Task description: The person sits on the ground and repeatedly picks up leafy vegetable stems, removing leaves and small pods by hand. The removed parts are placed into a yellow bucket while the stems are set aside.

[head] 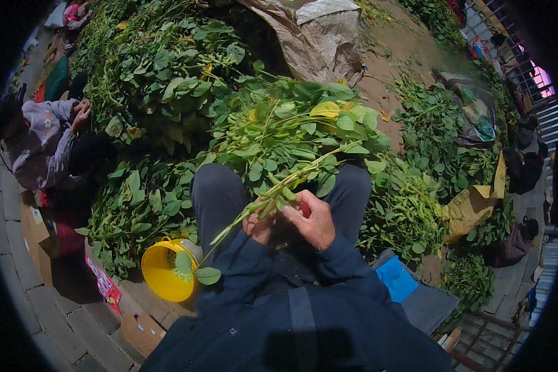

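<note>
A cut bean plant stalk with green pods [279, 193] lies slantwise over my lap, across both hands. My left hand [259, 227] is under the stalk with its fingers curled, partly hidden by pods and leaves. Beside it, my right hand [315, 222] has its thumb against a green pod on the stalk, and a small red object [304, 209] shows between its fingers. What the red object is, I cannot tell. Low on the left stands a yellow bucket [167, 276] with pale green beans [181, 274] inside. A heap of leafy bean plants [297, 125] rests before my knees.
At the left sits a person in a grey knit top [46, 135], hands at the plants. Behind the heap lies a woven sack [325, 42]; a yellow sack [472, 211] is at the right. A cardboard piece [142, 332] lies by the bucket. More people are at the far right.
</note>
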Demonstrator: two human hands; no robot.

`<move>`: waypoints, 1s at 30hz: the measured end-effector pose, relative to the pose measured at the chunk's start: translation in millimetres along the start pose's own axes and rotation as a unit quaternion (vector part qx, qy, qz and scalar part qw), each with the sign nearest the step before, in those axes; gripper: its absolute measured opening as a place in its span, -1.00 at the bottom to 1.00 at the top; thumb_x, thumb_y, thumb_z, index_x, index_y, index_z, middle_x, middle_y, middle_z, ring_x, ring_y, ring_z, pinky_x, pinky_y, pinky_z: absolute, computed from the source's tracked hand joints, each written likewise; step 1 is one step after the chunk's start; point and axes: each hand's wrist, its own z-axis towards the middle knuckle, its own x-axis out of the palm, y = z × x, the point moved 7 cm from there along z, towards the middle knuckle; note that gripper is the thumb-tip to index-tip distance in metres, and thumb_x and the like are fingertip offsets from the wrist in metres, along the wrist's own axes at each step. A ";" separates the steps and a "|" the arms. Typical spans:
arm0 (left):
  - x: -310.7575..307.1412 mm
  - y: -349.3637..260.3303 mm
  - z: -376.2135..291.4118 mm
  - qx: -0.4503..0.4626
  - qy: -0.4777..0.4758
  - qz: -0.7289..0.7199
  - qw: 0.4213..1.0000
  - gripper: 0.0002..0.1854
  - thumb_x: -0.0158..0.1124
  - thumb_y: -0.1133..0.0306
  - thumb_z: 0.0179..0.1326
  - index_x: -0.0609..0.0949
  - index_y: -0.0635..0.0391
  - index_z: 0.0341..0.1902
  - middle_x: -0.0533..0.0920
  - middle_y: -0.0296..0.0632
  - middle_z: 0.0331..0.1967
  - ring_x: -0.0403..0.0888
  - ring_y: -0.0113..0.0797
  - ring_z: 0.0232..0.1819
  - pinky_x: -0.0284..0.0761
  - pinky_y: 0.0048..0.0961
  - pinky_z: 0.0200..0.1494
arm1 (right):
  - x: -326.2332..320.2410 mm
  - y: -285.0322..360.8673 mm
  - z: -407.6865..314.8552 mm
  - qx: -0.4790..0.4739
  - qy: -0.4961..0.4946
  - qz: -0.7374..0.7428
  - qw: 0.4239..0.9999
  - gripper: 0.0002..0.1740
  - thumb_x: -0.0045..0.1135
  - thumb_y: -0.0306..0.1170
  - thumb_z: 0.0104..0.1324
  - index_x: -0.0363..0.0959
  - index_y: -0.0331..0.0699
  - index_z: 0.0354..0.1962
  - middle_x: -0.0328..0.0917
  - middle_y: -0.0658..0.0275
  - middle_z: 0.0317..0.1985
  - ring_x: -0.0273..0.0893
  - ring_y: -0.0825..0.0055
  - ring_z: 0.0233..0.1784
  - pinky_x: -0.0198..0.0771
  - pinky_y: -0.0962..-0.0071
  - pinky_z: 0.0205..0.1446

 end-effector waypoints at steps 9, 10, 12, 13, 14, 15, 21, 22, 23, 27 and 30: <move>-20.9 5.4 27.6 0.109 0.051 0.169 0.978 -0.88 0.37 0.46 0.16 0.62 0.19 -0.28 0.62 -0.31 -0.39 0.47 -0.57 -0.53 0.31 -0.60 -0.52 | 7.9 9.8 -7.9 -0.004 0.091 0.057 0.994 -0.69 0.11 -0.38 0.39 0.39 -0.37 0.01 0.51 0.30 -0.36 0.42 0.68 -0.39 0.39 0.56 -0.29; -5.8 -7.0 22.2 0.023 0.044 0.105 0.993 -0.89 0.37 0.46 0.16 0.60 0.17 -0.30 0.60 -0.32 -0.42 0.45 -0.56 -0.54 0.28 -0.59 -0.54 | 2.6 16.0 -9.6 0.017 0.106 0.054 0.993 -0.71 0.05 -0.39 0.43 0.38 -0.37 0.02 0.50 0.32 -0.34 0.41 0.69 -0.38 0.37 0.60 -0.29; 1.0 -11.2 16.9 -0.097 0.001 0.055 0.994 -0.84 0.38 0.52 0.13 0.55 0.05 -0.33 0.57 -0.39 -0.46 0.41 -0.60 -0.58 0.20 -0.67 -0.59 | -0.3 17.1 -11.5 0.023 0.107 0.030 0.994 -0.75 -0.03 -0.41 0.46 0.40 -0.38 0.01 0.51 0.32 -0.35 0.44 0.67 -0.37 0.37 0.60 -0.28; -1.7 -8.5 16.9 -0.100 -0.009 0.012 0.995 -0.82 0.38 0.54 0.12 0.54 0.05 -0.31 0.55 -0.38 -0.45 0.42 -0.59 -0.58 0.21 -0.66 -0.59 | -1.2 11.4 -10.7 0.009 0.092 0.007 0.996 -0.76 -0.04 -0.41 0.46 0.43 -0.38 -0.03 0.53 0.29 -0.37 0.47 0.62 -0.36 0.39 0.55 -0.28; -5.9 -2.9 17.4 -0.103 -0.019 -0.031 0.994 -0.81 0.39 0.56 0.12 0.53 0.06 -0.30 0.54 -0.38 -0.44 0.43 -0.58 -0.57 0.21 -0.64 -0.59 | -2.1 6.5 -9.9 -0.004 0.077 -0.016 0.997 -0.77 -0.06 -0.41 0.46 0.46 -0.38 -0.06 0.55 0.27 -0.40 0.50 0.58 -0.36 0.41 0.50 -0.27; -7.6 1.5 18.0 -0.107 -0.027 -0.073 0.991 -0.79 0.39 0.58 0.11 0.52 0.06 -0.29 0.53 -0.37 -0.43 0.44 -0.57 -0.56 0.22 -0.63 -0.59 | -1.9 3.1 -8.8 -0.012 0.072 -0.020 0.997 -0.77 -0.05 -0.41 0.46 0.47 -0.39 -0.07 0.56 0.27 -0.41 0.51 0.59 -0.38 0.41 0.51 -0.29; 0.3 3.8 13.5 -0.099 -0.032 -0.128 0.986 -0.73 0.39 0.64 0.08 0.52 0.03 -0.27 0.55 -0.36 -0.40 0.59 -0.44 -0.41 0.49 -0.54 -0.36 | 7.3 -7.6 -4.8 0.026 0.089 0.035 0.995 -0.73 -0.03 -0.41 0.44 0.49 -0.41 -0.03 0.61 0.28 -0.44 0.47 0.66 -0.53 0.40 0.59 -0.43; 1.1 4.0 14.1 -0.098 -0.020 -0.117 0.988 -0.74 0.38 0.63 0.09 0.52 0.04 -0.25 0.56 -0.35 -0.39 0.60 -0.42 -0.38 0.51 -0.52 -0.32 | 7.7 -9.0 -4.4 0.033 0.090 0.043 0.994 -0.72 -0.02 -0.41 0.44 0.49 -0.41 -0.02 0.62 0.28 -0.44 0.46 0.66 -0.55 0.40 0.60 -0.45; 0.2 4.9 14.8 -0.097 -0.009 -0.106 0.989 -0.75 0.38 0.63 0.10 0.53 0.05 -0.24 0.57 -0.34 -0.38 0.61 -0.40 -0.35 0.53 -0.49 -0.28 | 7.7 -9.9 -4.2 0.040 0.092 0.050 0.994 -0.71 -0.02 -0.41 0.44 0.49 -0.41 0.00 0.63 0.28 -0.43 0.45 0.67 -0.57 0.40 0.60 -0.47; 1.9 3.1 14.2 -0.093 0.031 -0.067 0.993 -0.77 0.34 0.62 0.12 0.54 0.10 -0.18 0.60 -0.29 -0.33 0.63 -0.39 -0.29 0.55 -0.47 -0.23 | 8.0 -14.1 -4.0 0.078 0.105 0.083 0.988 -0.70 -0.02 -0.41 0.43 0.49 -0.43 0.00 0.66 0.27 -0.39 0.46 0.70 -0.56 0.41 0.63 -0.46; 8.3 -1.0 9.7 -0.102 0.038 -0.061 0.992 -0.77 0.33 0.59 0.13 0.55 0.14 -0.14 0.61 -0.28 -0.32 0.63 -0.39 -0.29 0.54 -0.47 -0.24 | 8.0 -15.2 -4.6 0.090 0.116 0.113 0.983 -0.70 0.00 -0.40 0.43 0.50 -0.44 -0.02 0.66 0.27 -0.37 0.45 0.71 -0.57 0.39 0.65 -0.47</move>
